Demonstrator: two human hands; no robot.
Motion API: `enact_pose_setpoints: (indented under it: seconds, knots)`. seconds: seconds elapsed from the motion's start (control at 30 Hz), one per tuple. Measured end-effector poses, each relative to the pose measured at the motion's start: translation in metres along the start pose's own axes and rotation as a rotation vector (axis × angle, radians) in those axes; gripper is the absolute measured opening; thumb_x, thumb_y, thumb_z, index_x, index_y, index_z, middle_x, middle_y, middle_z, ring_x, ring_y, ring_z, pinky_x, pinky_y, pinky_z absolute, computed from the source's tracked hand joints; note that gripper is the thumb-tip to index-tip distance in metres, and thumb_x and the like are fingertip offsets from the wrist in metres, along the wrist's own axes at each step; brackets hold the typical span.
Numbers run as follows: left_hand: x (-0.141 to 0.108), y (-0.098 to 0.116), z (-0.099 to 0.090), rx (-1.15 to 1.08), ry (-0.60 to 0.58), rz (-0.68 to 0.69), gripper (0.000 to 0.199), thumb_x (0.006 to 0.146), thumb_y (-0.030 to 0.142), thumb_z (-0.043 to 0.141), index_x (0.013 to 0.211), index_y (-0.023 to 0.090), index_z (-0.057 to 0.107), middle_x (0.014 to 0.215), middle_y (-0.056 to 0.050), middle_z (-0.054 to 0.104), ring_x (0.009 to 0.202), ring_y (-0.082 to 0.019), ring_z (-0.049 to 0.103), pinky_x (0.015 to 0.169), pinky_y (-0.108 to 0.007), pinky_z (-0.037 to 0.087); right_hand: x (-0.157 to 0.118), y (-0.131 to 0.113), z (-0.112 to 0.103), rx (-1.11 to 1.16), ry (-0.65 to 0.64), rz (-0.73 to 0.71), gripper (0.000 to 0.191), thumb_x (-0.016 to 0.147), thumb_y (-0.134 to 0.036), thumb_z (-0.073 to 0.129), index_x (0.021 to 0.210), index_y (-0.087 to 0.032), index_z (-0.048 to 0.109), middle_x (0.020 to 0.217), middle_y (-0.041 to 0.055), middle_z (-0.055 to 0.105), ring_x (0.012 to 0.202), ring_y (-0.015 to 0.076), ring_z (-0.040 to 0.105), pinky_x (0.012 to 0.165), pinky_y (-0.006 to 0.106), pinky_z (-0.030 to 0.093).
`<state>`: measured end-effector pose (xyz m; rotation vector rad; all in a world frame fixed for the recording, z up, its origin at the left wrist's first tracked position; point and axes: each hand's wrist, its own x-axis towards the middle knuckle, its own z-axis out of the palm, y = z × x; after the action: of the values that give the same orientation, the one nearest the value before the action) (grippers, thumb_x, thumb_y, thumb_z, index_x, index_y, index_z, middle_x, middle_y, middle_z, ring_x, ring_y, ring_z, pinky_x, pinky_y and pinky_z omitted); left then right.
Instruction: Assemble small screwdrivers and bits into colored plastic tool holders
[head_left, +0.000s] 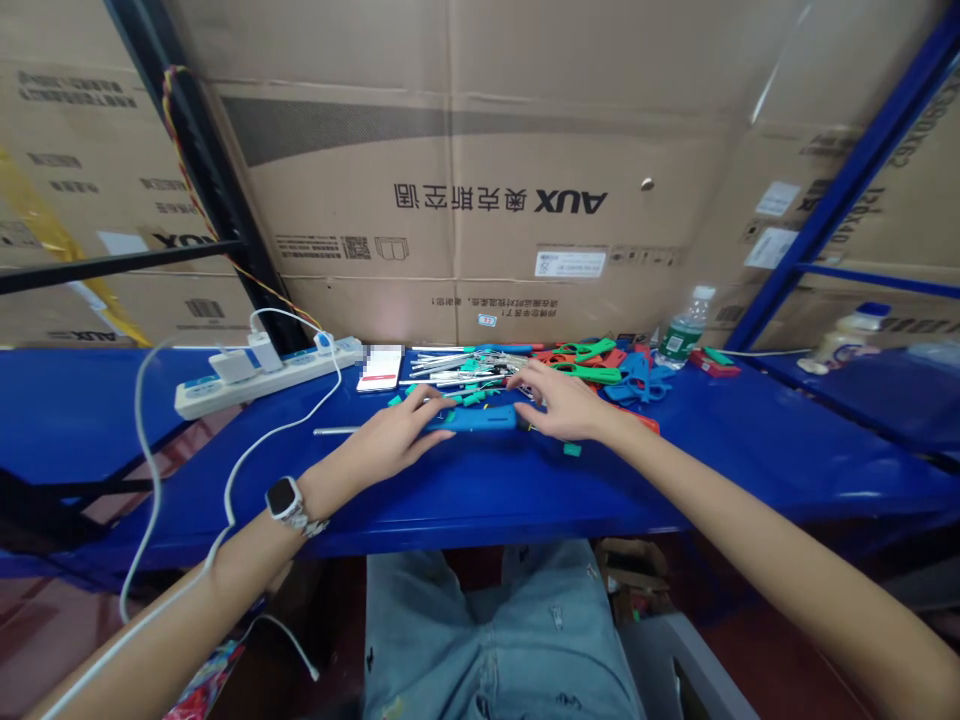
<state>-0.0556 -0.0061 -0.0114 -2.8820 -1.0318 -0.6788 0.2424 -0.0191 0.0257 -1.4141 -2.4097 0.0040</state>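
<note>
A blue long-nosed lighter [486, 418] lies crosswise before me, its thin metal tube [334, 431] pointing left. My left hand [394, 432] is closed around its front part, thumb below and fingers above. Over the handle's right end is my right hand [559, 402], thumb tip close to the blue plastic. Its curved fingers reach to the edge of a pile of metal tubes [442, 368], thumb and fingertips apart. Small green pieces [476, 397] lie between the pile and the lighter. Behind my right hand are green lighter casings [589, 373] and blue ones [637, 380].
Left on the blue table [480, 500] are a power strip [202, 397] and a phone [381, 367]. A white cable [259, 440] runs near my left forearm. A water bottle [682, 335] stands back right, before a large carton [480, 150]. A loose green piece [572, 450] lies nearer me.
</note>
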Motion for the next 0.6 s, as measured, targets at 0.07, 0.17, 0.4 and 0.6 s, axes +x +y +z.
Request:
enact_pose_setpoints:
  seconds: [0.07, 0.17, 0.4, 0.6]
  knots:
    - [0.016, -0.001, -0.005, 0.025, 0.015, 0.012, 0.043, 0.107, 0.048, 0.04, 0.141, 0.023, 0.052, 0.131, -0.012, 0.054, 0.093, -0.023, 0.068, 0.088, -0.043, 0.058, 0.003, -0.003, -0.007, -0.023, 0.044, -0.13, 0.038, 0.087, -0.023, 0.059, 0.125, -0.022, 0.062, 0.133, 0.0113, 0.062, 0.108, 0.0266, 0.062, 0.085, 0.037, 0.047]
    - [0.048, -0.004, -0.009, 0.056, 0.022, 0.043, 0.042, 0.107, 0.046, 0.042, 0.14, 0.023, 0.052, 0.13, -0.012, 0.055, 0.09, -0.022, 0.068, 0.082, -0.04, 0.058, 0.02, -0.004, -0.005, -0.121, 0.088, -0.264, 0.045, 0.089, -0.028, 0.061, 0.132, -0.017, 0.059, 0.135, 0.0151, 0.062, 0.12, 0.0319, 0.058, 0.096, 0.042, 0.044]
    - [0.114, -0.057, -0.016, 0.077, 0.006, 0.082, 0.038, 0.106, 0.034, 0.043, 0.139, 0.021, 0.058, 0.123, -0.013, 0.059, 0.098, -0.024, 0.067, 0.089, -0.039, 0.054, 0.081, 0.049, 0.001, -0.397, -0.026, -0.214, 0.043, 0.11, -0.036, 0.033, 0.143, -0.017, 0.053, 0.117, 0.0156, 0.071, 0.099, 0.0277, 0.066, 0.086, 0.037, 0.039]
    - [0.159, -0.12, 0.001, 0.132, -0.098, -0.093, 0.039, 0.102, 0.024, 0.041, 0.129, 0.018, 0.069, 0.114, -0.013, 0.07, 0.103, -0.027, 0.068, 0.091, -0.037, 0.053, 0.121, 0.108, -0.008, -0.515, -0.144, -0.094, 0.039, 0.109, -0.032, 0.035, 0.137, -0.017, 0.058, 0.124, 0.0172, 0.067, 0.104, 0.0274, 0.065, 0.084, 0.035, 0.038]
